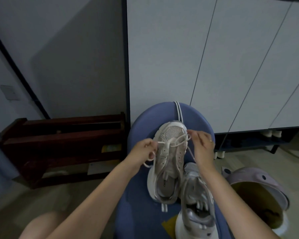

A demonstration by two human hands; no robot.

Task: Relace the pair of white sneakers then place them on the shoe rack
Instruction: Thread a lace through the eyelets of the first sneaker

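The person sat over a blue stool [141,121] with both white sneakers on its seat, the nearer sneaker [196,195] lying by the right forearm and the far sneaker [167,152] between the hands. The left hand [142,150] pinched one end of the lace [175,141], and the right hand [201,144] pinched the other end near the toe, each grip closed tight on the cord. Lacing looked to be at the lowest eyelets, so the next move likely called for threading an end up through the next hole and pulling even. The dark wooden shoe rack [62,135] stood to the left against the wall. Small lettering showed on the insole, too blurred to read.
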